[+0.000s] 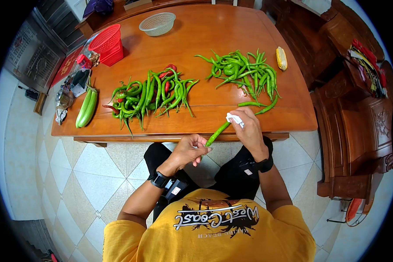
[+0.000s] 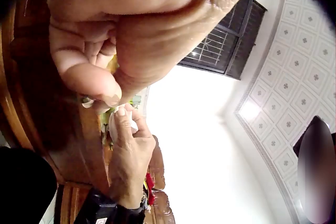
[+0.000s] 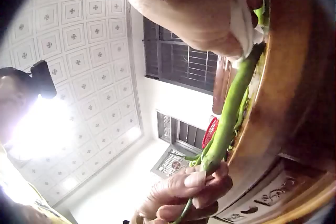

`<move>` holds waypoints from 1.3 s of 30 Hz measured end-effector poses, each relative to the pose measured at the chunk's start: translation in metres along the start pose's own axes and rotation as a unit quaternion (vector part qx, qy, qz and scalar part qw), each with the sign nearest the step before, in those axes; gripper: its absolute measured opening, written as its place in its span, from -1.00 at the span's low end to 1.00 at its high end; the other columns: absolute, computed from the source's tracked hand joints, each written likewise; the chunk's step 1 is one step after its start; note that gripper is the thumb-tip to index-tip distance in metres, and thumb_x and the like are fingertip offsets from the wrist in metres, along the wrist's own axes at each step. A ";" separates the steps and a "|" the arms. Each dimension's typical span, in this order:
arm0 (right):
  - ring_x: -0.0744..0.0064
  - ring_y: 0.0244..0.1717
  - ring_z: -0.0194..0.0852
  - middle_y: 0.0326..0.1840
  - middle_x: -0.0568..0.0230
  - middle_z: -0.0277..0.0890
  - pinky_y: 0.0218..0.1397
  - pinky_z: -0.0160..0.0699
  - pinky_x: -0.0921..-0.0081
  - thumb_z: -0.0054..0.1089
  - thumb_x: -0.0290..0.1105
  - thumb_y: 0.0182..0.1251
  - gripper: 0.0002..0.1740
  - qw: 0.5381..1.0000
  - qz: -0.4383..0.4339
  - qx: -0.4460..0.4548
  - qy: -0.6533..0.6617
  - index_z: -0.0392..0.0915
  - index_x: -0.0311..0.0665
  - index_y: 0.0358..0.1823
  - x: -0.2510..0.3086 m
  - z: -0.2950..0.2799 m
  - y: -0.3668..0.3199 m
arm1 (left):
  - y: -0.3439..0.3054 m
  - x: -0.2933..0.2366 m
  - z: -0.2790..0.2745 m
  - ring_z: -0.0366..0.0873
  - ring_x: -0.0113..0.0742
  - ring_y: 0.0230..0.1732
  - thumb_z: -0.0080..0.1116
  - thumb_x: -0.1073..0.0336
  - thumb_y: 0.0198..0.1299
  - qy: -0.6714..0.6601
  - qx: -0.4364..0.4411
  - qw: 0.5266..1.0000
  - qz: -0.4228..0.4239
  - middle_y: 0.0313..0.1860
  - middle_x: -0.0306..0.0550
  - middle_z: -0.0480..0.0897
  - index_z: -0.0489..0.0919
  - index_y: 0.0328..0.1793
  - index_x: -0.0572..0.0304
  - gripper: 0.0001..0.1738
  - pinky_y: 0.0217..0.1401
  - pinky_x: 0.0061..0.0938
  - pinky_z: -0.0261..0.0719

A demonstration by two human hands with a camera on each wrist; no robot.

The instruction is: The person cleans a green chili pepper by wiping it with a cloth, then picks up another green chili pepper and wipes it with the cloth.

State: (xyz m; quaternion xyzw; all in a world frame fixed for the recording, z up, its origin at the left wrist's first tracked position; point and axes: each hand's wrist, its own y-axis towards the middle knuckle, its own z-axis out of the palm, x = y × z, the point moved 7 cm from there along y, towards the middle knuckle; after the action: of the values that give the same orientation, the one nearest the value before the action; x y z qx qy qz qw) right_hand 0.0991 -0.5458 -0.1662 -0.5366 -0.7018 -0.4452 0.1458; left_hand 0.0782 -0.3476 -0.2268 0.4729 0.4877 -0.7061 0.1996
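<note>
My left hand [image 1: 190, 149] pinches the stem end of a long green chili pepper [image 1: 217, 134] in front of the table edge. In the right wrist view the same pepper [image 3: 231, 111] stretches between both hands, its thin stem hanging past the left fingers. A white tissue [image 1: 235, 118] is gripped by my right hand [image 1: 248, 131] and lies against the pepper's far tip. Beyond that hand, loose green peppers [image 1: 251, 104] lie near a heap of green peppers [image 1: 244, 72]. Left of it spreads a heap of mixed green and red peppers [image 1: 150, 94].
On the wooden table [image 1: 192, 41] are a long green eggplant [image 1: 87, 107], a corn cob [image 1: 281, 58], a red basket [image 1: 107, 41] and a pale basket [image 1: 157, 24]. Carved wooden furniture [image 1: 345, 126] stands at the right.
</note>
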 end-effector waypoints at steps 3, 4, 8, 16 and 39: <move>0.04 -0.13 0.58 -0.12 0.02 0.54 -0.09 0.56 0.33 0.30 -0.57 0.23 -0.77 1.000 0.000 -0.005 0.003 0.62 -0.43 -0.08 0.001 0.006 -0.003 | 0.001 0.000 0.000 0.42 -0.67 -0.72 0.38 0.37 0.22 0.002 0.002 1.000 0.001 -0.56 -0.33 0.54 0.52 -0.09 0.29 -0.74 -0.72 -0.77 0.40; 0.02 -0.13 0.58 -0.11 0.01 0.54 -0.08 0.56 0.31 0.29 -0.57 0.22 -0.77 1.000 -0.001 -0.006 0.001 0.62 -0.42 -0.08 0.001 0.006 -0.003 | 0.001 0.000 0.000 0.43 -0.67 -0.72 0.38 0.37 0.22 0.002 0.002 1.000 0.002 -0.56 -0.33 0.55 0.52 -0.09 0.29 -0.74 -0.72 -0.77 0.40; -0.03 -0.12 0.58 -0.10 0.00 0.53 -0.07 0.57 0.28 0.27 -0.59 0.22 -0.78 1.000 -0.003 -0.008 0.002 0.62 -0.41 -0.09 -0.001 0.008 -0.003 | 0.003 0.004 -0.002 0.43 -0.66 -0.72 0.38 0.34 0.23 -0.001 0.008 1.000 0.008 -0.55 -0.31 0.56 0.52 -0.08 0.30 -0.72 -0.72 -0.76 0.40; 0.06 -0.04 0.59 -0.07 0.01 0.56 0.05 0.56 0.34 0.34 -0.58 0.18 -0.74 0.991 -0.043 0.095 0.089 0.63 -0.38 -0.08 0.033 0.023 -0.011 | 0.006 0.006 0.002 0.44 -0.65 -0.68 0.26 0.23 0.36 -0.012 0.026 0.999 0.020 -0.53 -0.28 0.57 0.55 -0.16 0.29 -0.76 -0.70 -0.74 0.39; 0.03 0.03 0.52 -0.07 0.06 0.55 0.09 0.50 0.27 0.32 -0.54 0.18 -0.73 0.998 -0.050 0.034 -0.019 0.64 -0.34 -0.06 0.012 0.014 0.000 | 0.005 0.013 0.002 0.44 -0.59 -0.69 -0.18 0.11 0.57 -0.056 0.072 0.995 -0.041 -0.57 -0.25 0.56 0.57 0.04 0.32 -0.58 -0.68 -0.69 0.42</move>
State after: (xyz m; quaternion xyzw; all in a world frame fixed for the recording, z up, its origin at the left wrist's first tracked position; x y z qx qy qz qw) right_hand 0.0982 -0.5280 -0.1660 -0.5041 -0.7449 -0.4178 0.1283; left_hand 0.0748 -0.3496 -0.2404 0.4252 0.4424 -0.7726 0.1630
